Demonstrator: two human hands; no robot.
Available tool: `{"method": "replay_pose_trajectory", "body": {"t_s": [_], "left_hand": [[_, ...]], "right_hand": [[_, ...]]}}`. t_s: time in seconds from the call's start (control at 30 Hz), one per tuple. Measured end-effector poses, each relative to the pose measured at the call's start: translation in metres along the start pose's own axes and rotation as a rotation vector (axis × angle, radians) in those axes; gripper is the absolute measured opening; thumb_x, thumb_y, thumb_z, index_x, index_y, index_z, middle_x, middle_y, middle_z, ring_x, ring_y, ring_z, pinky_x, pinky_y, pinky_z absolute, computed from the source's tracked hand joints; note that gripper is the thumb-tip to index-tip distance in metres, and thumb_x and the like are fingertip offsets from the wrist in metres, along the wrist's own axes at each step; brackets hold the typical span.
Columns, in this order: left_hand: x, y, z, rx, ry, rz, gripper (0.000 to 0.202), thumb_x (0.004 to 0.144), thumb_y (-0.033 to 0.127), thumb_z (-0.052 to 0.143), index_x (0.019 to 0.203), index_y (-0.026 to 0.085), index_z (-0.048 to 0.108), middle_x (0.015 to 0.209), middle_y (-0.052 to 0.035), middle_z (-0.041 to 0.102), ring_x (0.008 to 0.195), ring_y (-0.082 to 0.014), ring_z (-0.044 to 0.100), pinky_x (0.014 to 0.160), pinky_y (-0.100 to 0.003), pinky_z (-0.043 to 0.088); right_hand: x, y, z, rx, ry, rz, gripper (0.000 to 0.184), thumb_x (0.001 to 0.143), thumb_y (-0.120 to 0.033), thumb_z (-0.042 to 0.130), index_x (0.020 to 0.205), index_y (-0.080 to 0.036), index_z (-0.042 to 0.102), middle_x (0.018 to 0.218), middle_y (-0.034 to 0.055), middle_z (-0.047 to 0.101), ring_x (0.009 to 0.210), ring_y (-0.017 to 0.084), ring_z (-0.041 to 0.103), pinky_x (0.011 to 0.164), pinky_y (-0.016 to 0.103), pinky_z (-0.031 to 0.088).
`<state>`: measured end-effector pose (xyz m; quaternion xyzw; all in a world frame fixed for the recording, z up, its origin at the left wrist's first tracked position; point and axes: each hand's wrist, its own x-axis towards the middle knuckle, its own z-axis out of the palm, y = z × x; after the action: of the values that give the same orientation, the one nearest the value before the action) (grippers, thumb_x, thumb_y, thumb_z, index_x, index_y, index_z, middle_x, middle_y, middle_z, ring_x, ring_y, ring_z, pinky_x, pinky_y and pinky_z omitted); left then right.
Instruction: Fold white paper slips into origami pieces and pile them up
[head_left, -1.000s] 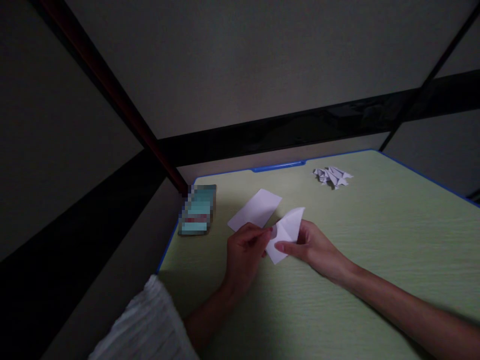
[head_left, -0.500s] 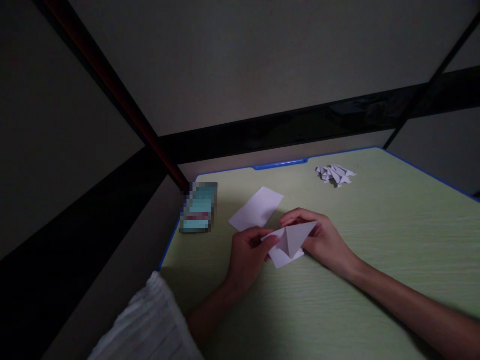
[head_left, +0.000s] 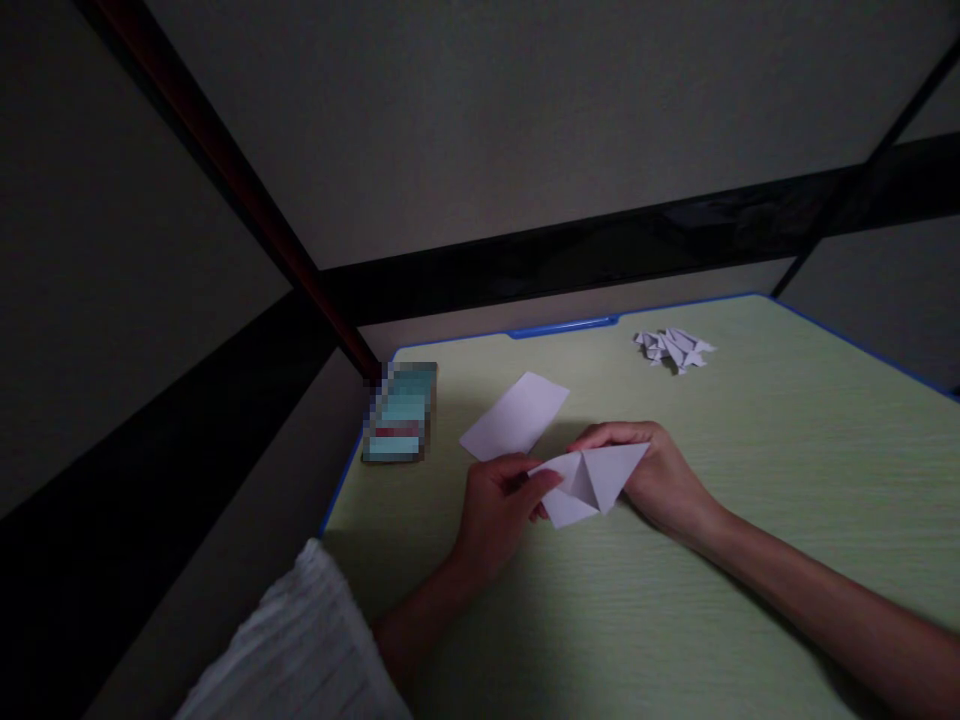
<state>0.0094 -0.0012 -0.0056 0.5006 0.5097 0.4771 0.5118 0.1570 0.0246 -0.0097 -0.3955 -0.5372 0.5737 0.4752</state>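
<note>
A partly folded sheet of white paper point(head_left: 613, 478) is held just above the table, between my two hands. A triangular flap stands out on its right side, and a crease opens near its middle. My left hand point(head_left: 495, 505) pinches the left corner, thumb on top and fingers underneath. Behind the right part of the paper, my right hand point(head_left: 664, 475) grips it from the back; some of its fingers are hidden by the paper. A flat white paper piece point(head_left: 517, 412) lies on the table just beyond my left hand.
On the pale green table point(head_left: 810, 440) with a blue edge, several folded white paper figures point(head_left: 675, 350) sit in a heap at the back right. A phone-like device point(head_left: 401, 412), blurred out, lies at the left edge. A blue strip point(head_left: 566, 327) marks the far edge, before the wall.
The folded paper has tilted and shifted slightly right, its triangular flap now spread wider. My right hand has moved a little to the right; my left keeps its pinch.
</note>
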Motion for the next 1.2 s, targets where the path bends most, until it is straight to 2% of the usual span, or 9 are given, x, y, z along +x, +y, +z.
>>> {"method": "replay_pose_trajectory", "body": {"t_s": [0.2,0.4,0.7,0.9,1.2], "left_hand": [[-0.0005,0.0018,-0.0021,0.052,-0.02,0.02,0.027,0.064,0.026,0.053,0.04,0.013,0.05,0.034,0.0049,0.043,0.035,-0.0051,0.038,0.038,-0.017,0.029],[-0.0001,0.0047,-0.0033,0.076,0.002,0.038,0.033,0.065,0.03,0.051,0.036,0.014,0.046,0.034,0.0042,0.042,0.036,-0.0059,0.037,0.04,-0.018,0.03],[0.0016,-0.0008,-0.0025,0.09,-0.118,-0.035,0.026,0.063,0.032,0.055,0.046,0.012,0.055,0.036,0.0047,0.042,0.036,-0.0049,0.035,0.036,-0.017,0.025],[0.001,-0.0006,-0.0026,0.083,-0.063,-0.017,0.026,0.064,0.031,0.055,0.046,0.012,0.055,0.037,0.0049,0.042,0.036,-0.0048,0.035,0.036,-0.017,0.025],[-0.0004,-0.0002,0.0013,0.113,-0.035,0.004,0.029,0.063,0.032,0.055,0.042,0.012,0.051,0.036,0.0057,0.037,0.036,-0.0039,0.03,0.035,-0.016,0.021]], "right_hand": [[-0.0001,0.006,-0.0016,0.08,-0.041,0.024,0.008,0.058,-0.013,0.064,0.065,-0.017,0.067,0.06,0.001,0.066,0.051,0.009,0.056,0.048,0.019,0.041],[-0.0008,0.0027,0.0018,0.111,-0.021,0.007,0.008,0.057,-0.013,0.064,0.065,-0.016,0.067,0.059,0.0004,0.064,0.051,0.01,0.055,0.048,0.019,0.043],[-0.001,-0.0008,0.0003,0.08,-0.103,0.051,0.01,0.059,-0.012,0.063,0.067,-0.016,0.067,0.061,0.0,0.065,0.053,0.009,0.055,0.049,0.019,0.042],[-0.0003,-0.0037,0.0047,0.257,-0.167,0.188,0.014,0.057,-0.015,0.065,0.071,-0.015,0.066,0.064,0.0005,0.066,0.056,0.009,0.057,0.053,0.02,0.043],[-0.0028,0.0011,0.0052,0.135,-0.152,0.233,0.018,0.05,-0.009,0.067,0.066,-0.013,0.062,0.058,-0.0016,0.062,0.05,0.008,0.054,0.048,0.018,0.04]]}}
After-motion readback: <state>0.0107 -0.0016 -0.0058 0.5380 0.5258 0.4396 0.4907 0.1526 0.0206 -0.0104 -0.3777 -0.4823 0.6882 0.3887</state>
